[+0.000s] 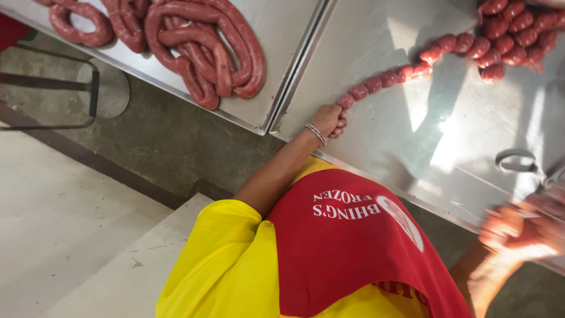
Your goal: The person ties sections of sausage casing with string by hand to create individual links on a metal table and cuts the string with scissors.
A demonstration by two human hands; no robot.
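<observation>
**meatnoob:** What's the grip here, exactly?

**linkdad:** The left hand is curled shut around the tail end of a chain of small links. The fingers are pinched on the last link, right at the near edge of the steel table. There's a silver bracelet on that wrist. The right hand is a blur low on the right, also over the table edge. I honestly can't tell if it's open, closed or holding anything. The closest thing to it is a metal loop lying flat on the steel, maybe a handle of some kind.

**meatnoob:** And where does the chain go from there?

**linkdad:** It runs up and to the right across the table into a heap of short round links in the far corner, so it's one string with the hand on the loose end.

**meatnoob:** How much would you say is done?

**linkdad:** It's a judgement call, but I'd say a decent chunk. That heap and the chain are all sectioned into little balls. On the next table to the left there are long smooth coils, thick and not divided at all, with more coils beyond them. So I'd guess there's more left than finished.
</observation>
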